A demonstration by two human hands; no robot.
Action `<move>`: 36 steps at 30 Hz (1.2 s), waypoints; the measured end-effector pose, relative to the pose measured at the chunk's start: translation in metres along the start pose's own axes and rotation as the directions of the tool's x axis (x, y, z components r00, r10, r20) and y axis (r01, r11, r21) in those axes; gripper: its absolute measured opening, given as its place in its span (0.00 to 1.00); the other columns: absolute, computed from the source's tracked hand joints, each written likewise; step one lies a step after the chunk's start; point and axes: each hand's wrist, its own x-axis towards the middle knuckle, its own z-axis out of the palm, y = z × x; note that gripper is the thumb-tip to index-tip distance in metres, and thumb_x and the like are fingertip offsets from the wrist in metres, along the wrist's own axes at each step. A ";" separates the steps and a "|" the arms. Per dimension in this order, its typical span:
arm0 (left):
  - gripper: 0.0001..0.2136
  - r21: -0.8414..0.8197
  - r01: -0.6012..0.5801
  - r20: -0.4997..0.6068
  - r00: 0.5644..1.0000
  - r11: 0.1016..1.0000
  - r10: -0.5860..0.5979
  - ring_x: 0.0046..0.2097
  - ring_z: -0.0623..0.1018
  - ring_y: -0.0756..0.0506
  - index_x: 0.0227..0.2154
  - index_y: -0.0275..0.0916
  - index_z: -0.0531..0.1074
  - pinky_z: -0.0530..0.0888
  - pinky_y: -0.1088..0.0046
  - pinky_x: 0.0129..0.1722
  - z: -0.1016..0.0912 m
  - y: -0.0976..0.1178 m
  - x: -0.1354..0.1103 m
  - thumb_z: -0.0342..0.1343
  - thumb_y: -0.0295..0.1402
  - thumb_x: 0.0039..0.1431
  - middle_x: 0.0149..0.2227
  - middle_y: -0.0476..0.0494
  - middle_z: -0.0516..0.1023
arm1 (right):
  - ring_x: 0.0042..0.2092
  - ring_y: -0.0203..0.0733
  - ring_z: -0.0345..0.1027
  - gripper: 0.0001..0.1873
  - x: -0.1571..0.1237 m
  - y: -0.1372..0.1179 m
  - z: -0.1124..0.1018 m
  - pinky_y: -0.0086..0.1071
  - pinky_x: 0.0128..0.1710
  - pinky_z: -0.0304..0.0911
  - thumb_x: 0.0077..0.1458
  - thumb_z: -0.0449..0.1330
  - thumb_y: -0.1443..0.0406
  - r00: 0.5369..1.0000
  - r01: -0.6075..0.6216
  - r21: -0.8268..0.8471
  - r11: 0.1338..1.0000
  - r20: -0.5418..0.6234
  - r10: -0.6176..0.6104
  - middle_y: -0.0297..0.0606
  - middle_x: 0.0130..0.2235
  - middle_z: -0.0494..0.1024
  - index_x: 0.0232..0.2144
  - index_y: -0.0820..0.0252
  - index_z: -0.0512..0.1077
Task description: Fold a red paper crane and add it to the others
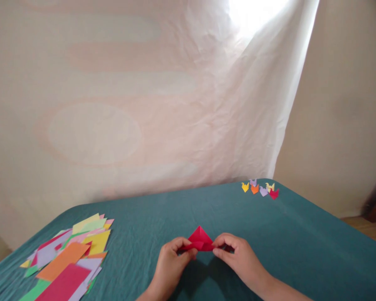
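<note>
A red sheet of origami paper (199, 235), partly folded, is held up between both hands over the green cloth. Its upper part forms a triangle with the point upward, and a folded band runs along its lower edge. My left hand (172, 261) pinches the left end of that band between thumb and fingers. At the right end, my right hand (238, 257) pinches it the same way. The fingertips cover both ends of the paper.
Loose coloured paper sheets (72, 259) lie in an overlapping pile at the left. Several small folded paper birds (259, 189) sit near the far right corner of the green-covered table (150, 221). A pale curtain (175, 125) hangs behind the table.
</note>
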 end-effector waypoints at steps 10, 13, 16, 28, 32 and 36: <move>0.09 0.035 -0.142 0.056 0.989 0.989 0.140 0.37 0.77 0.45 0.31 0.39 0.78 0.70 0.75 0.40 0.004 0.015 -0.010 0.57 0.23 0.47 0.34 0.46 0.80 | 0.38 0.40 0.69 0.02 -0.002 -0.006 0.001 0.28 0.37 0.62 0.50 0.62 0.67 0.992 0.121 0.024 0.992 0.019 -0.121 0.37 0.37 0.76 0.29 0.57 0.75; 0.16 -0.125 -0.086 0.170 0.980 0.988 0.106 0.39 0.77 0.44 0.41 0.40 0.76 0.71 0.74 0.41 0.005 0.007 -0.008 0.60 0.24 0.46 0.39 0.44 0.79 | 0.38 0.39 0.69 0.04 -0.002 -0.006 0.001 0.29 0.39 0.62 0.54 0.60 0.66 0.988 0.147 0.071 0.987 0.038 -0.150 0.37 0.37 0.75 0.28 0.58 0.74; 0.10 -0.186 -0.110 0.208 0.967 0.976 0.148 0.37 0.78 0.45 0.36 0.38 0.77 0.72 0.74 0.39 0.003 0.001 -0.004 0.63 0.29 0.48 0.37 0.43 0.79 | 0.42 0.41 0.69 0.05 -0.004 -0.009 -0.002 0.31 0.44 0.62 0.55 0.59 0.64 0.983 0.169 0.108 0.980 0.049 -0.175 0.38 0.40 0.74 0.28 0.57 0.73; 0.03 -0.238 -0.113 0.027 0.992 0.965 0.123 0.36 0.78 0.44 0.29 0.37 0.77 0.71 0.74 0.38 0.010 0.006 -0.006 0.60 0.30 0.51 0.34 0.43 0.79 | 0.58 0.51 0.60 0.13 0.000 0.010 0.003 0.39 0.54 0.58 0.49 0.66 0.57 0.987 -0.048 0.373 0.927 0.163 -0.015 0.46 0.57 0.65 0.35 0.57 0.76; 0.07 -0.364 -0.045 0.032 0.998 0.930 0.060 0.34 0.76 0.45 0.31 0.35 0.75 0.71 0.74 0.36 0.013 0.001 -0.003 0.63 0.33 0.50 0.32 0.43 0.79 | 0.55 0.51 0.64 0.14 0.000 0.004 0.002 0.41 0.55 0.56 0.48 0.68 0.57 0.976 -0.184 0.545 0.818 0.201 0.086 0.45 0.55 0.69 0.35 0.58 0.76; 0.06 -0.401 -0.070 0.013 0.997 0.913 0.082 0.37 0.76 0.44 0.30 0.35 0.74 0.70 0.73 0.39 0.015 0.000 -0.005 0.63 0.33 0.51 0.34 0.42 0.79 | 0.52 0.49 0.67 0.17 -0.003 -0.009 0.003 0.41 0.53 0.57 0.45 0.69 0.58 0.964 -0.238 0.650 0.721 0.252 0.091 0.44 0.50 0.74 0.38 0.59 0.75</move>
